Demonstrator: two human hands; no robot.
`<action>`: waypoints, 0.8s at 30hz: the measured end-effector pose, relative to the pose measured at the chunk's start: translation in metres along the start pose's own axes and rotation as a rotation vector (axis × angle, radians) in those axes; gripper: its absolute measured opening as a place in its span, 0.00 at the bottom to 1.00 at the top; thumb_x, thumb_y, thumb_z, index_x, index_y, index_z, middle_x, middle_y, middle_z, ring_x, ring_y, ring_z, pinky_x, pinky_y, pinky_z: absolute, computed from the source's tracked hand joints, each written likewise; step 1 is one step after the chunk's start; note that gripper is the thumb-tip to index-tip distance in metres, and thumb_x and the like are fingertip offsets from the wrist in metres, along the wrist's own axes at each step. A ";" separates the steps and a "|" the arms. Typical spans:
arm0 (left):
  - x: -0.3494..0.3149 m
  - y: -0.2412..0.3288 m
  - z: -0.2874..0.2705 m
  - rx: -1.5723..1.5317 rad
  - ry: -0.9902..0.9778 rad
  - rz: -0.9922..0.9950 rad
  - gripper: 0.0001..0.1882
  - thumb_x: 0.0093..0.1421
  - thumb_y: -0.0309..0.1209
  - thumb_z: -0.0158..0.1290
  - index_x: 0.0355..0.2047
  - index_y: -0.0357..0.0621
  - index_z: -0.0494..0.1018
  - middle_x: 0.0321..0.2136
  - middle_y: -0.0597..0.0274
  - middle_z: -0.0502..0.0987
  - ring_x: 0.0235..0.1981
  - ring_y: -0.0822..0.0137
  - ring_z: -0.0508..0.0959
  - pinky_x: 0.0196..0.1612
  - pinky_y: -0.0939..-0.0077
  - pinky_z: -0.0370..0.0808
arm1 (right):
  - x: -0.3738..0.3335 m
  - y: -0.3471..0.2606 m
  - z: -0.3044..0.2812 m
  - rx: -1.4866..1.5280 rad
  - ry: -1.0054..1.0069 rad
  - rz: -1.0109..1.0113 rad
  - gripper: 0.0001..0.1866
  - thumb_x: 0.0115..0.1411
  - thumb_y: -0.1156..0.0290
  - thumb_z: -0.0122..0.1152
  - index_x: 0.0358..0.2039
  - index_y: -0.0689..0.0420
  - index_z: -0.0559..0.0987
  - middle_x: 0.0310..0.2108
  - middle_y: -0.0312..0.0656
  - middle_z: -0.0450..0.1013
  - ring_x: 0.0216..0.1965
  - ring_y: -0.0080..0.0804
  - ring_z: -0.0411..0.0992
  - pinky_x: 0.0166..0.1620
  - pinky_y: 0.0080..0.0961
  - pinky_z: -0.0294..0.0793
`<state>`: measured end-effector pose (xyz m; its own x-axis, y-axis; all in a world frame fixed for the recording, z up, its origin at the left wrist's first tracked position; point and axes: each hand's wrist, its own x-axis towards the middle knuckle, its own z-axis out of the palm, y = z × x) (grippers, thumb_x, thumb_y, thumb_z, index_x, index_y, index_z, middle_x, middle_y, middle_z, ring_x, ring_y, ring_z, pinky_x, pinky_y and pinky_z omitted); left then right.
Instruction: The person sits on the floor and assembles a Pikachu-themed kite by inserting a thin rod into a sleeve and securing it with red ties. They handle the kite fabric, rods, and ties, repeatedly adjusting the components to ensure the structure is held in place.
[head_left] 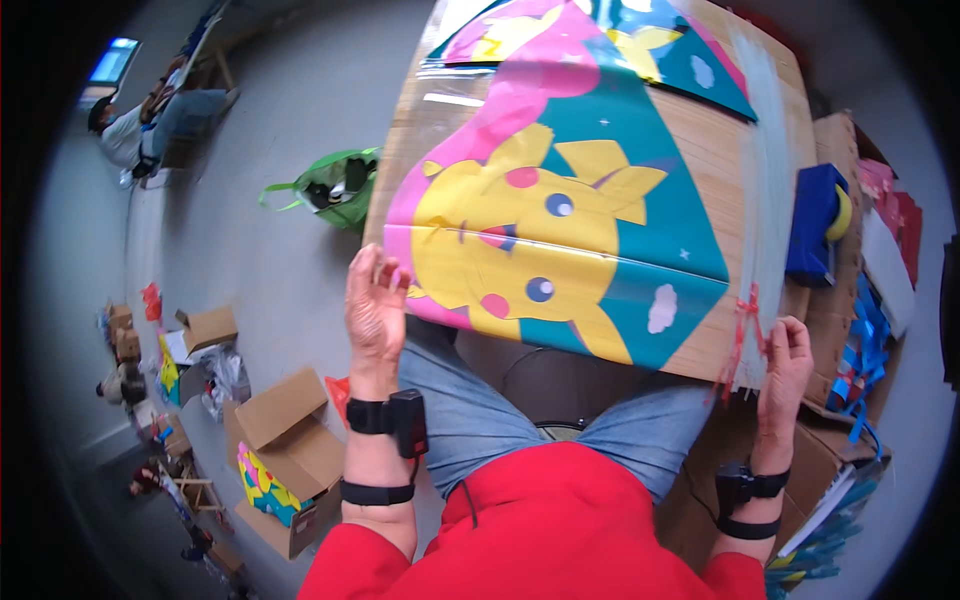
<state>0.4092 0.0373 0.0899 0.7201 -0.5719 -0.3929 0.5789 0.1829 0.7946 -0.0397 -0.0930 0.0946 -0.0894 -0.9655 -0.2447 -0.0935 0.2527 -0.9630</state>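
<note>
Hands (376, 318) near colourful printed sheet (560, 240)

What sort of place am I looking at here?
Probably a hand-assembly workshop: a printed cartoon sheet lies on a wooden tabletop, with a blue tape dispenser at its right and an open cardboard box to the left.

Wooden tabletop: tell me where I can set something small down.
Bare wood shows between the cartoon sheet, the upper sheet and the pale strips; a smaller patch lies between the cartoon sheet, the strips and the near edge. The right side is crowded: strips, red string by the right hand, blue tape dispenser.
</note>
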 end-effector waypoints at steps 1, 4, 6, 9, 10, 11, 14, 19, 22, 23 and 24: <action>-0.001 -0.001 -0.006 -0.044 0.004 -0.058 0.08 0.56 0.35 0.57 0.34 0.49 0.74 0.29 0.72 0.74 0.31 0.75 0.72 0.40 0.74 0.70 | -0.007 -0.008 0.005 -0.060 0.054 0.026 0.04 0.60 0.74 0.54 0.36 0.58 0.72 0.28 0.29 0.67 0.29 0.13 0.62 0.34 0.11 0.62; 0.002 -0.008 -0.037 -0.186 -0.056 -0.149 0.07 0.56 0.34 0.56 0.33 0.47 0.75 0.29 0.70 0.75 0.29 0.75 0.71 0.39 0.74 0.70 | -0.022 -0.006 0.012 0.068 -0.014 0.040 0.05 0.59 0.75 0.55 0.36 0.58 0.72 0.30 0.31 0.69 0.31 0.14 0.66 0.37 0.12 0.66; 0.005 -0.007 -0.054 -0.102 -0.028 -0.091 0.08 0.57 0.32 0.56 0.35 0.45 0.75 0.26 0.70 0.75 0.27 0.77 0.69 0.37 0.78 0.70 | -0.030 0.001 0.012 0.173 0.006 0.073 0.04 0.59 0.75 0.55 0.35 0.58 0.73 0.29 0.30 0.69 0.30 0.14 0.66 0.35 0.11 0.65; 0.003 -0.008 -0.059 0.393 0.086 0.145 0.11 0.57 0.32 0.56 0.40 0.44 0.74 0.28 0.71 0.75 0.28 0.79 0.70 0.39 0.80 0.71 | -0.041 0.005 0.004 0.190 0.053 0.148 0.05 0.57 0.77 0.58 0.35 0.59 0.74 0.27 0.29 0.69 0.28 0.12 0.65 0.34 0.09 0.65; 0.005 -0.006 -0.061 0.516 0.146 0.205 0.12 0.57 0.32 0.56 0.41 0.44 0.74 0.29 0.71 0.75 0.28 0.80 0.70 0.39 0.80 0.71 | -0.044 0.011 0.002 0.189 0.061 0.131 0.06 0.56 0.78 0.59 0.34 0.60 0.75 0.27 0.29 0.70 0.28 0.12 0.65 0.33 0.09 0.65; 0.006 -0.004 -0.062 0.481 0.114 0.169 0.12 0.57 0.32 0.55 0.42 0.45 0.74 0.30 0.71 0.75 0.29 0.79 0.71 0.40 0.80 0.71 | -0.046 0.012 0.001 0.176 0.071 0.130 0.05 0.55 0.78 0.59 0.34 0.60 0.75 0.27 0.30 0.70 0.28 0.12 0.66 0.33 0.10 0.65; 0.006 -0.003 -0.052 0.293 -0.028 0.017 0.13 0.57 0.32 0.54 0.42 0.45 0.73 0.32 0.69 0.75 0.33 0.76 0.72 0.43 0.77 0.71 | -0.047 0.016 -0.005 0.189 0.101 0.124 0.05 0.55 0.78 0.59 0.34 0.62 0.76 0.28 0.31 0.71 0.28 0.12 0.66 0.33 0.10 0.66; -0.003 -0.011 -0.020 -0.118 -0.371 -0.250 0.11 0.59 0.33 0.52 0.42 0.44 0.72 0.36 0.65 0.75 0.40 0.70 0.72 0.47 0.70 0.68 | -0.030 0.017 -0.016 0.223 0.114 0.159 0.06 0.56 0.78 0.58 0.35 0.62 0.75 0.29 0.31 0.71 0.28 0.13 0.67 0.34 0.11 0.67; -0.001 -0.014 -0.019 -0.135 -0.304 -0.254 0.11 0.60 0.32 0.51 0.42 0.43 0.72 0.40 0.64 0.74 0.42 0.68 0.71 0.48 0.68 0.67 | -0.017 0.024 -0.018 0.213 0.075 0.120 0.06 0.57 0.78 0.57 0.36 0.61 0.74 0.29 0.32 0.71 0.29 0.14 0.67 0.35 0.11 0.67; 0.003 -0.010 -0.023 -0.145 -0.289 -0.243 0.12 0.60 0.32 0.50 0.43 0.43 0.72 0.44 0.63 0.73 0.43 0.68 0.71 0.48 0.69 0.67 | -0.014 0.028 -0.015 0.190 0.076 0.118 0.06 0.57 0.78 0.57 0.36 0.61 0.74 0.29 0.32 0.70 0.30 0.15 0.66 0.36 0.12 0.67; 0.004 -0.018 -0.028 -0.039 -0.313 -0.181 0.13 0.60 0.32 0.50 0.44 0.43 0.71 0.48 0.64 0.71 0.43 0.69 0.70 0.48 0.71 0.66 | -0.012 0.030 -0.022 0.166 0.075 0.121 0.06 0.57 0.77 0.56 0.36 0.61 0.73 0.29 0.32 0.70 0.31 0.16 0.66 0.37 0.12 0.66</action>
<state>0.4122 0.0537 0.0606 0.4559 -0.8139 -0.3603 0.7047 0.0828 0.7047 -0.0631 -0.0723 0.0711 -0.1643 -0.9199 -0.3561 0.0865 0.3461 -0.9342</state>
